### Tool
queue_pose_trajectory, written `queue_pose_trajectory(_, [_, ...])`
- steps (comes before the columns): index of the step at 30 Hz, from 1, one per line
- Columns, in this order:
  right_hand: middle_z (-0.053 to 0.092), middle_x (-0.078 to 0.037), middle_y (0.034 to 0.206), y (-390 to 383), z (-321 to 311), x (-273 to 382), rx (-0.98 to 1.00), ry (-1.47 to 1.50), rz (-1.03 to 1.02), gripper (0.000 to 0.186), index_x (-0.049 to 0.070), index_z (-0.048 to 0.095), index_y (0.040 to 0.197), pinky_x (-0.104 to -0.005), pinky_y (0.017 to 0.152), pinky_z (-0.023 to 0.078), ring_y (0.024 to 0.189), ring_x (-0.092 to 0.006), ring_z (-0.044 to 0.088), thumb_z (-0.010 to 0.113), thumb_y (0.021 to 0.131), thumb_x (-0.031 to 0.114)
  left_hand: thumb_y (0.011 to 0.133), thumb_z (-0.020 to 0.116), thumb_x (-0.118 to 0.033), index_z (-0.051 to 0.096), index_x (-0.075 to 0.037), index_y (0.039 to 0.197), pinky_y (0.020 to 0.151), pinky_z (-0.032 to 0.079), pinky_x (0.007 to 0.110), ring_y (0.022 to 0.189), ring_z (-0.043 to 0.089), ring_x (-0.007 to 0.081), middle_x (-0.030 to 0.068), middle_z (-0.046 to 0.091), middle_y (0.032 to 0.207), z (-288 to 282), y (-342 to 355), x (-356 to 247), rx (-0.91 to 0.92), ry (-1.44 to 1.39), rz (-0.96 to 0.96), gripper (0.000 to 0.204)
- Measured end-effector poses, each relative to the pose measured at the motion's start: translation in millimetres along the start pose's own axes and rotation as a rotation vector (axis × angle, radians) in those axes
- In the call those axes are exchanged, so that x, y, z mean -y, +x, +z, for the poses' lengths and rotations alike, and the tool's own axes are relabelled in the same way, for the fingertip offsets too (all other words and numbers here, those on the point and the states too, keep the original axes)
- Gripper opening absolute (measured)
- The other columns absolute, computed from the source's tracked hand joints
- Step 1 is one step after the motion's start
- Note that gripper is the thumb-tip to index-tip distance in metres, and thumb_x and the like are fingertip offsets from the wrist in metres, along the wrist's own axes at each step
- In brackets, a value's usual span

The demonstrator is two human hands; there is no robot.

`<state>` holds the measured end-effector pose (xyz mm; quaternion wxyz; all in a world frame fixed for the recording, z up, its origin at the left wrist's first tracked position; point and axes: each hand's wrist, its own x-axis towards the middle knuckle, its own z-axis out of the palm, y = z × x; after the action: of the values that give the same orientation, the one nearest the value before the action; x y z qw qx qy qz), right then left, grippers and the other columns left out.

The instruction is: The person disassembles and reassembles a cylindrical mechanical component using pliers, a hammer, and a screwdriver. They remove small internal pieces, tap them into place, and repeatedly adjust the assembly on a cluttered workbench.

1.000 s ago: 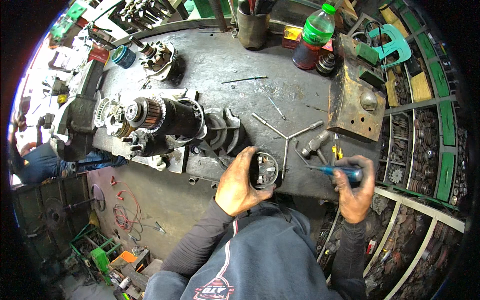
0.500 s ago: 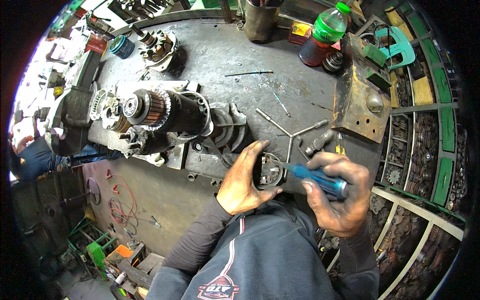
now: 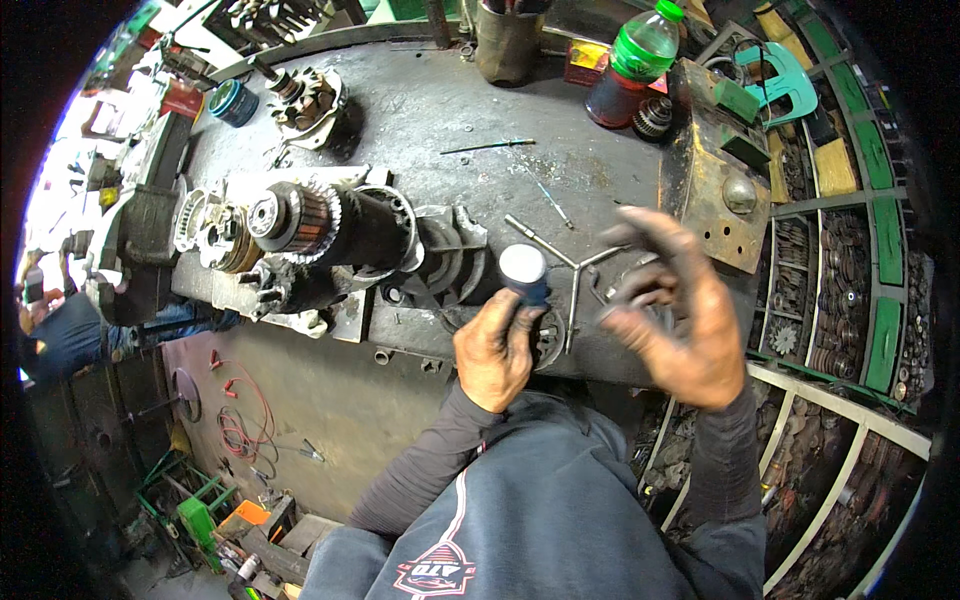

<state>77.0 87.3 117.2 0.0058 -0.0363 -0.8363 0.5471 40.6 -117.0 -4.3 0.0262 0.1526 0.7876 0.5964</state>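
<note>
At a worktop's (image 3: 400, 110) near edge, the left hand (image 3: 492, 350) is clamping a blue piece (image 3: 524, 266) between thumb and fingers, apparently gripping low to leave its round white end uncovered. A partly hidden round housing (image 3: 549, 340) is sitting just beside it, likely for easy reach. The blurred right hand (image 3: 690, 330) is hovering, fingers apart, seemingly empty, near a three-armed wrench (image 3: 574, 290).

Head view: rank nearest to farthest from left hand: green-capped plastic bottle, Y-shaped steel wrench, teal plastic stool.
1. Y-shaped steel wrench, right of left hand
2. Green-capped plastic bottle, ahead, rightward
3. Teal plastic stool, farthest right
</note>
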Motion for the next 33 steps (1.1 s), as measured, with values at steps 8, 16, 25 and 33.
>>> queue_pose_trajectory(8, [0.057,-0.023,0.138,-76,-40,-166,-0.394,-0.794,0.420,0.061,0.000,0.051,0.142,-0.0447,0.103,0.047,0.120,-0.0380,0.060,0.076,0.091,0.023,0.100,0.063,-0.003,0.068,0.001,0.121,0.091,0.052,0.031,0.100,0.068,0.0157,0.0094,0.075,0.109,-1,3,-6,-0.072,-0.086,-0.144,0.022])
queue_pose_trajectory(16, [0.056,-0.027,0.135,-106,-24,-209,-0.423,-0.778,0.520,0.066,-0.002,0.051,0.141,-0.0481,0.110,0.041,0.127,-0.0452,0.052,0.071,0.094,0.039,0.101,0.063,-0.005,0.067,0.003,0.122,0.092,0.052,0.031,0.101,0.068,0.0166,0.0102,0.074,0.109,2,1,0,-0.099,-0.156,-0.140,0.023])
queue_pose_trajectory(25, [0.063,-0.027,0.118,-93,-18,-200,-0.390,-0.682,0.546,0.072,-0.006,0.053,0.133,-0.0483,0.097,0.048,0.112,-0.0463,0.060,0.081,0.083,0.037,0.100,0.065,-0.004,0.069,0.003,0.120,0.092,0.052,0.032,0.099,0.067,0.0162,0.0098,0.075,0.107,1,2,-10,-0.106,-0.020,-0.054,0.022])
queue_pose_trajectory(33, [0.063,-0.031,0.118,-93,-21,-214,-0.455,-0.766,0.542,0.053,-0.011,0.059,0.122,-0.0520,0.095,0.049,0.111,-0.0474,0.061,0.070,0.091,0.031,0.095,0.067,0.001,0.070,0.001,0.116,0.088,0.054,0.032,0.097,0.071,0.0177,0.0120,0.076,0.105,6,-1,-6,-0.080,0.013,0.026,0.020])
